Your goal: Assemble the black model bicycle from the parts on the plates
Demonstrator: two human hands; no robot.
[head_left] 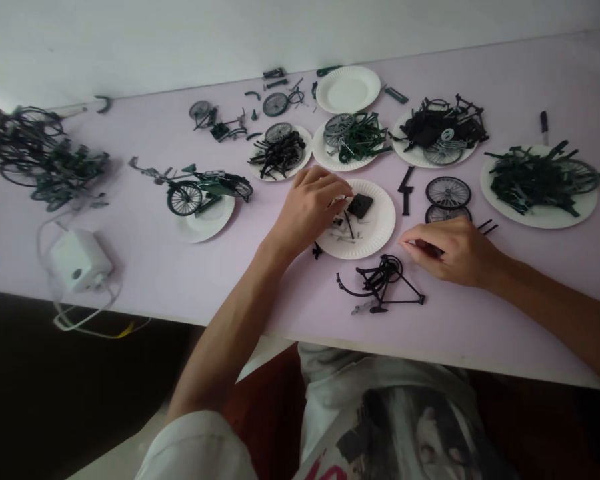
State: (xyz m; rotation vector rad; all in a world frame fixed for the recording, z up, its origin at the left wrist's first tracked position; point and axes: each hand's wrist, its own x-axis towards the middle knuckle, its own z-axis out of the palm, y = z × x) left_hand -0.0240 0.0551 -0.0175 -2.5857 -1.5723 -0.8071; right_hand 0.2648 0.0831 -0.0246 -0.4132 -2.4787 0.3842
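Observation:
My left hand (317, 203) is over the left side of a white paper plate (380, 230) that holds small parts and a black rectangular piece (361, 205). Its fingers are bent down towards the small parts; what lies between the fingertips is hidden. To the right of that plate, my right hand (445, 250) is closed in a pinch with the thumb against the index finger; anything held is too small to make out. A black toy bicycle frame (387, 283) lies on the table between the hands and the front edge. Two spoked wheels (449, 193) lie just beyond my right hand.
Plates of dark bicycle parts (280, 150) stand farther back, with a bare plate (349, 89) behind them. A heaped plate (540, 183) and a screwdriver (545, 123) are at right. Left are an assembled bicycle (205, 187), a pile of bicycles (45, 157) and a white box with cables (81, 260).

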